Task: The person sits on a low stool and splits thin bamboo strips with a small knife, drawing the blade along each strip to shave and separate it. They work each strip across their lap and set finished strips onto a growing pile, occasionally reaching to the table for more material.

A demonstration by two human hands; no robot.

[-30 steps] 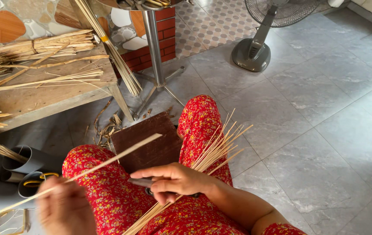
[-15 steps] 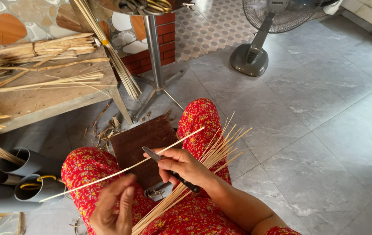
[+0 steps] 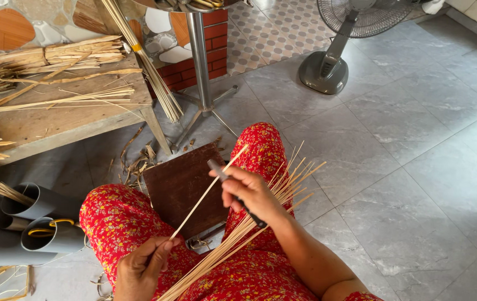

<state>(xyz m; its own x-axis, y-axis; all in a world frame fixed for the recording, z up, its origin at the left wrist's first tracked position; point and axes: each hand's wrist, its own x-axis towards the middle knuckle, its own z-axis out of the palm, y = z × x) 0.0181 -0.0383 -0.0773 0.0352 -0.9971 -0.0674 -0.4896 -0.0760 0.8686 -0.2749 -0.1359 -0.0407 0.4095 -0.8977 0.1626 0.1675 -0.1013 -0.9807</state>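
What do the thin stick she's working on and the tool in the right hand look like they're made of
Thin stick: pale, straight and matte, probably split bamboo or similar cane, like the bundle of strips on the lap. Knife in the right hand: dull grey blade, apparently metal; dark handle, material unclear.

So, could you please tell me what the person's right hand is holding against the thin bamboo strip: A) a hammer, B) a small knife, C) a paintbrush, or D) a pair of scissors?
B: the right hand grips a small knife with a dark handle, its blade set against the thin bamboo strip, whose lower end the left hand pinches.
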